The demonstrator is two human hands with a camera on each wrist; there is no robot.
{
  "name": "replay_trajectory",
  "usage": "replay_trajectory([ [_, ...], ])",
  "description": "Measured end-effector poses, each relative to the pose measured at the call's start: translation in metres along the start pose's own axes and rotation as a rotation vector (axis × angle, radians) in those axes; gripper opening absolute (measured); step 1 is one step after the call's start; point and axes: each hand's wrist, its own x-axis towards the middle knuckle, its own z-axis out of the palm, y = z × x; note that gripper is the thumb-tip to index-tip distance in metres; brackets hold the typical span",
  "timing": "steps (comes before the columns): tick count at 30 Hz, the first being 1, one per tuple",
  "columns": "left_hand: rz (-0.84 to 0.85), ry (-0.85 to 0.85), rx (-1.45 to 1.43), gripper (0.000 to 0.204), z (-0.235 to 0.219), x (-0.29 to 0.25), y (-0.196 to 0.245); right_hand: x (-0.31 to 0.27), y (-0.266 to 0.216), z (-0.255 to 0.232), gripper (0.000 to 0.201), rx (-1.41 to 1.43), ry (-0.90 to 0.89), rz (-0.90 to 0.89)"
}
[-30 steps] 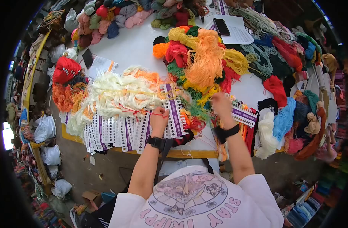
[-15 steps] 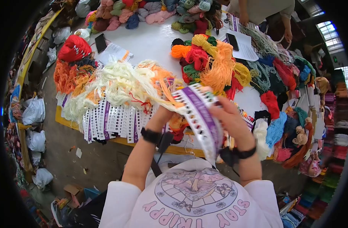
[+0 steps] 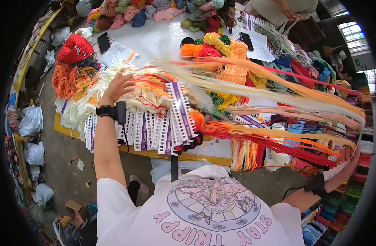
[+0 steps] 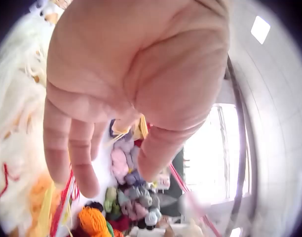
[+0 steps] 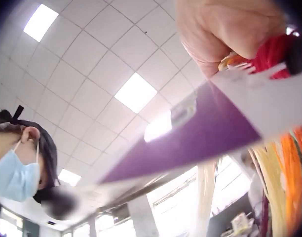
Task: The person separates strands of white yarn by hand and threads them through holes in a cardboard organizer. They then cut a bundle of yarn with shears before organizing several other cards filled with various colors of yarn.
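Observation:
My right hand [image 3: 353, 157] is flung far out to the right and grips a white and purple yarn card [image 3: 338, 169]. Long orange, red and cream strands [image 3: 278, 92] stream from the card back to the table, blurred. In the right wrist view the fingers [image 5: 230, 29] pinch the purple card [image 5: 200, 138] beside red and orange threads. My left hand [image 3: 119, 85] is open, fingers spread, resting over the cream yarn pile [image 3: 110, 104]. Its palm [image 4: 116, 98] holds nothing in the left wrist view. A row of punched cards [image 3: 151, 131] lies under that pile.
A heap of coloured skeins [image 3: 214, 49] fills the table's middle, with more along the back and right. A red bundle [image 3: 75, 48], two phones [image 3: 104, 42] [image 3: 246, 41] and papers [image 3: 262, 48] lie there. Another person [image 3: 286, 8] stands at the far side. Bags [image 3: 26, 121] sit on the floor at left.
My right hand swung the card from in front of my chest far out to the right, strands trailing. My left hand let go of it and moved up-left onto the cream yarn.

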Motion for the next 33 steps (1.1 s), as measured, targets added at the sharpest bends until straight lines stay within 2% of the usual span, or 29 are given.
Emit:
replay_trajectory([
  [1, 0.012, 0.267, 0.052, 0.022, -0.005, -0.004, 0.000, 0.001, 0.000, -0.008, 0.021, -0.010, 0.004, -0.001],
  [3, -0.056, 0.575, 0.143, 0.021, -0.047, 0.012, -0.032, 0.006, 0.018, -0.008, 0.021, -0.067, 0.473, -0.163],
  [4, 0.045, 0.511, 0.230, 0.017, -0.050, 0.011, -0.048, -0.002, 0.034, 0.011, 0.022, -0.140, 0.485, -0.243],
  [5, 0.178, 0.463, 0.405, 0.015, -0.022, 0.003, -0.065, -0.004, 0.056, 0.015, 0.024, -0.154, 0.408, -0.171],
  [6, 0.050, 0.338, 0.422, 0.017, 0.021, -0.015, -0.073, -0.006, 0.078, 0.019, 0.026, -0.174, 0.329, -0.099],
  [7, 0.022, 0.231, 0.571, 0.025, 0.058, -0.027, -0.088, -0.008, 0.100, 0.023, 0.028, -0.198, 0.248, -0.030],
  [8, 0.010, 0.121, 0.717, 0.032, 0.096, -0.040, -0.103, -0.011, 0.120, 0.037, 0.027, -0.199, 0.087, 0.103],
  [9, -0.173, 0.072, 0.696, 0.037, 0.132, -0.058, -0.096, -0.014, 0.138, 0.065, 0.026, -0.224, -0.033, 0.175],
  [10, -0.093, 0.099, 0.769, 0.035, 0.143, -0.051, -0.121, -0.017, 0.154, 0.082, 0.026, -0.386, -0.094, 0.259],
  [11, -0.012, 0.124, 0.841, 0.033, 0.152, -0.042, -0.145, -0.017, 0.189, 0.093, 0.027, -0.277, -0.230, 0.208],
  [12, 0.041, 0.183, 0.915, 0.032, 0.165, -0.044, -0.145, -0.023, 0.197, 0.114, 0.029, -0.434, -0.211, 0.337],
  [13, 0.092, 0.242, 0.989, 0.031, 0.177, -0.047, -0.142, -0.025, 0.223, 0.125, 0.034, -0.276, -0.376, 0.235],
  [14, 0.141, 0.301, 1.065, 0.030, 0.185, -0.051, -0.141, -0.028, 0.236, 0.141, 0.038, -0.203, -0.463, 0.251],
  [17, 0.122, 0.341, 1.135, 0.027, 0.192, -0.044, -0.149, -0.032, 0.288, 0.166, 0.030, -0.191, -0.562, 0.245],
  [18, 0.050, 0.350, 1.119, 0.026, 0.194, -0.044, -0.147, -0.035, 0.288, 0.176, 0.028, -0.128, -0.524, 0.288],
  [21, 0.080, 0.473, 1.085, 0.023, 0.203, -0.043, -0.150, -0.035, 0.284, 0.193, 0.028, -0.013, -0.483, 0.324],
  [25, -0.007, 0.298, 0.992, 0.028, 0.215, -0.037, -0.147, -0.036, 0.284, 0.197, 0.028, 0.011, -0.551, 0.366],
  [26, 0.099, 0.350, 1.030, 0.027, 0.216, -0.039, -0.146, -0.029, 0.295, 0.192, 0.025, -0.015, -0.458, 0.309],
  [27, 0.401, 0.385, 0.825, 0.019, 0.208, -0.038, -0.150, -0.022, 0.305, 0.184, 0.024, -0.090, -0.372, 0.265],
  [29, 0.494, 0.348, 0.797, 0.015, 0.201, -0.073, -0.101, -0.005, 0.322, 0.170, 0.020, -0.231, -0.196, 0.173],
  [30, 0.378, 0.234, 0.510, 0.014, 0.192, -0.079, -0.095, 0.000, 0.325, 0.168, 0.017, -0.454, -0.243, 0.075],
  [32, 0.120, 0.008, -0.058, 0.014, 0.175, -0.093, -0.091, -0.015, 0.319, 0.186, 0.019, -0.502, -0.351, 0.093],
  [33, 0.079, -0.036, -0.171, 0.016, 0.172, -0.095, -0.090, -0.022, 0.317, 0.199, 0.021, -0.525, -0.405, 0.097],
])
